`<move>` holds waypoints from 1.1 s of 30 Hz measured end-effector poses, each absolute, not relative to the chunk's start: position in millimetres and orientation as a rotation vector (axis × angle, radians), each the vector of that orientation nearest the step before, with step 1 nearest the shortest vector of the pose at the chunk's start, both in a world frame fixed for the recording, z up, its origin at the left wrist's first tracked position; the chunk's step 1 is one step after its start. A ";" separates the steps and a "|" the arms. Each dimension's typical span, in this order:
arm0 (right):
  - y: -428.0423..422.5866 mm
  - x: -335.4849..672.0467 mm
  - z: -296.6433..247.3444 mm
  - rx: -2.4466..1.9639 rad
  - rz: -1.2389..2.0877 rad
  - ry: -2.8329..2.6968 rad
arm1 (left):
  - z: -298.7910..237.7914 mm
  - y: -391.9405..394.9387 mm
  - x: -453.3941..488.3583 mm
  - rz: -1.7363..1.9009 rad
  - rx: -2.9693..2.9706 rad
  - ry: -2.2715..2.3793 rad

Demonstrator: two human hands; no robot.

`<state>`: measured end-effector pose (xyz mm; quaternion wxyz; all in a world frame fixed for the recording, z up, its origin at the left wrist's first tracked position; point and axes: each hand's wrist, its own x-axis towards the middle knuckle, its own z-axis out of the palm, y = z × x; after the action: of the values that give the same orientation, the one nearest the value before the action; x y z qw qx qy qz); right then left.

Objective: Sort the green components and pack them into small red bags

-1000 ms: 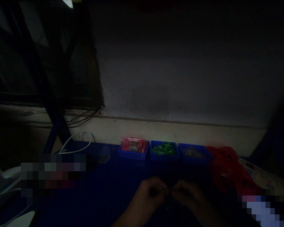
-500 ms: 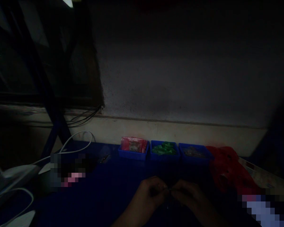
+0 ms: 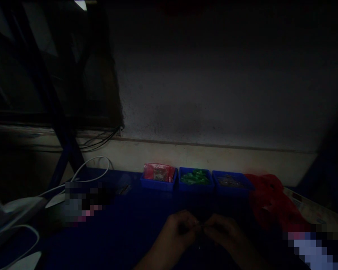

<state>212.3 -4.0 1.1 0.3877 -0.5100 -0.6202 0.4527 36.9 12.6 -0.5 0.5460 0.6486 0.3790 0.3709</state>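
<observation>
Low in the dim head view, my left hand (image 3: 178,232) and my right hand (image 3: 227,232) meet over the dark blue table (image 3: 121,225). The thumb and fingers of each are pinched together, tip to tip across a narrow gap. Something small sits between the fingertips, too dark to name; a faint glint shows just below it. Behind the hands stand three blue trays in a row: the left tray (image 3: 157,185) with red packets (image 3: 154,171), the middle tray (image 3: 195,189) with green plastic packets (image 3: 197,177), the right tray (image 3: 232,190) with small greyish pieces (image 3: 229,180).
Red plastic bag material (image 3: 273,198) lies at the right, beside a pale printed sheet or box (image 3: 312,208). A small clear packet (image 3: 124,189) rests left of the trays. White cables (image 3: 87,159) and pale devices (image 3: 22,206) are at the left. A blue frame post (image 3: 49,97) rises there.
Both hands stay almost in the same place, still pinched together. The trays and other things have not visibly moved.
</observation>
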 end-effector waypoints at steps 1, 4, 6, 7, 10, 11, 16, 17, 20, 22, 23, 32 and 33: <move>-4.2 212.0 1.2 -1.294 1.156 -1.575 | -0.1 12.3 37.0 0.874 1.536 0.897; -4.6 211.1 1.6 -1.289 1.169 -1.575 | 1.9 11.2 37.4 0.870 1.545 0.915; -4.6 210.8 1.3 -1.285 1.171 -1.584 | 3.0 10.8 37.4 0.878 1.543 0.929; -4.5 210.9 1.1 -1.283 1.173 -1.583 | 3.2 10.7 37.3 0.879 1.541 0.931; -4.0 211.4 0.4 -1.278 1.167 -1.579 | 2.9 10.9 37.0 0.877 1.548 0.909; -3.9 211.6 0.4 -1.283 1.159 -1.583 | 2.7 10.9 36.9 0.876 1.553 0.907; -3.3 211.9 1.6 -1.314 1.147 -1.596 | 3.4 10.6 37.1 0.867 1.565 0.922; -3.2 211.8 1.7 -1.312 1.145 -1.596 | 3.8 10.5 37.2 0.867 1.564 0.920; -3.8 211.5 1.7 -1.299 1.140 -1.592 | 5.0 10.4 37.3 0.868 1.569 0.934; -4.5 211.4 1.8 -1.302 1.139 -1.582 | 5.2 10.4 37.2 0.869 1.577 0.947; -4.7 211.4 1.8 -1.301 1.146 -1.579 | 5.1 10.3 37.2 0.868 1.578 0.950; -4.4 214.0 -3.4 -1.338 1.118 -1.583 | 3.8 11.0 36.8 0.861 1.549 0.937; -4.6 214.0 -3.3 -1.338 1.113 -1.584 | 3.7 11.2 36.6 0.861 1.549 0.934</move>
<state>214.0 -4.6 -3.3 0.3841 -0.5251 -0.6214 0.4366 36.6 11.2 3.7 0.5386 0.6514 0.3929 0.3622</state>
